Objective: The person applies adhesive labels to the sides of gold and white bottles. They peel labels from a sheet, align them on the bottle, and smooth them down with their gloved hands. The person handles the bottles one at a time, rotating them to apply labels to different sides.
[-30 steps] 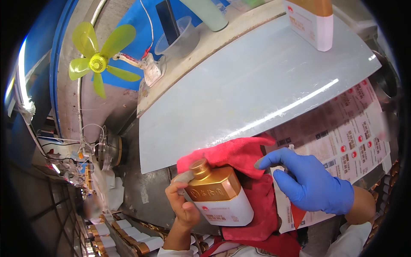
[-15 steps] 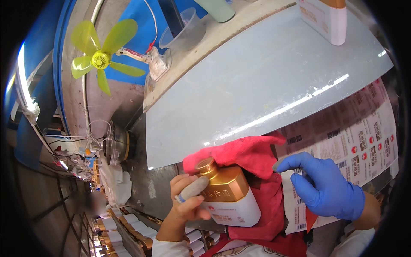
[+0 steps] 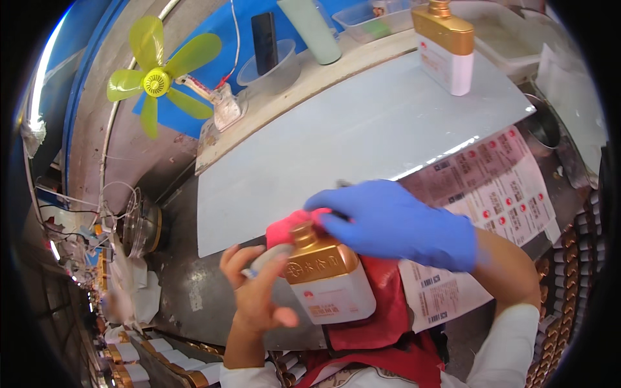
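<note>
A flat white bottle (image 3: 336,294) with a gold shoulder and neck stands close in front of me, resting against red cloth. My left hand (image 3: 255,291) is at its left side, fingers apart, one finger in a grey cover near the gold shoulder. Whether that finger touches the bottle is unclear. My right hand (image 3: 394,223), in a blue glove, reaches across behind the bottle's neck. Its fingers are bent round a pinkish-red cloth (image 3: 283,227), partly hidden by the glove and bottle. More dark red cloth (image 3: 388,297) lies right of the bottle.
A similar bottle (image 3: 446,55) stands on the grey board (image 3: 291,145). Printed sheets (image 3: 498,187) lie to the right. Along the back ledge are a plastic tub (image 3: 278,71) with a phone (image 3: 264,42), a pale green bottle (image 3: 314,32) and a green fan (image 3: 155,83).
My right hand has swung left, from over the printed sheets to the cloth behind the bottle. My left fingers have loosened from the bottle. The view has shifted, showing more of the back ledge.
</note>
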Demonstrator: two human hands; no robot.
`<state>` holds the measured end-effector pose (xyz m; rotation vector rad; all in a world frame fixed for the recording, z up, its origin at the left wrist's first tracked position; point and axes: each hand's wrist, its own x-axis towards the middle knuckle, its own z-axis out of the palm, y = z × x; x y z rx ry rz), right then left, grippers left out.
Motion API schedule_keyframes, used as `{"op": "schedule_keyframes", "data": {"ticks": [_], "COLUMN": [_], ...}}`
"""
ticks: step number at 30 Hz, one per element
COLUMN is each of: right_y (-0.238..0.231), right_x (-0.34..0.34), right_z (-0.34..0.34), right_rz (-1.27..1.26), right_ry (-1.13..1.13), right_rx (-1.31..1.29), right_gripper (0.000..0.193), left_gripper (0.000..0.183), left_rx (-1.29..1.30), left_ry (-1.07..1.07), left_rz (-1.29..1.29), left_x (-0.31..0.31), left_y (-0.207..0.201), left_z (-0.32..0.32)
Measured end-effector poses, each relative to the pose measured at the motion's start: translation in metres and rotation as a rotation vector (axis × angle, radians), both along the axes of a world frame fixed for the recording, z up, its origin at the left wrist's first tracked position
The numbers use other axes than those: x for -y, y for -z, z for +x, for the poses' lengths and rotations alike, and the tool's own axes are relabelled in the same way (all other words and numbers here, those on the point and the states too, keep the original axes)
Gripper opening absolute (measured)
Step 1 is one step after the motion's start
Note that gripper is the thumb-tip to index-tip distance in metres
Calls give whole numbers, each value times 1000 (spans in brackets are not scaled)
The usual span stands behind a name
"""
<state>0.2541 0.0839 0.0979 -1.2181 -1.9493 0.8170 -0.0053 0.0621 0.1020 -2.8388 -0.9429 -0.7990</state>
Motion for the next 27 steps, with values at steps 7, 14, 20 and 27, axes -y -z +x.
{"op": "schedule_keyframes", "data": {"ticks": [7,14,20,27], "right_y": [-22,-44,-46,-14], "right_x": [-30,29,87,125], "right_z": [-28,-55,-76,-64], "right_rz": [-222,121,316,670], "right_ry": [-130,-138,-70,278], "right_rx": [400,449,480,490], "right_gripper": [29,30,27,28], "left_gripper": [75,56,59,47], "left_rx": [136,284,459,374], "left_ry": [-222,-263,-246,-167], "left_rz": [-40,251,190,299], "left_x": [57,88,81,108], "left_y": [34,7,19,-5], "left_z": [-69,-48,-62,-34]}}
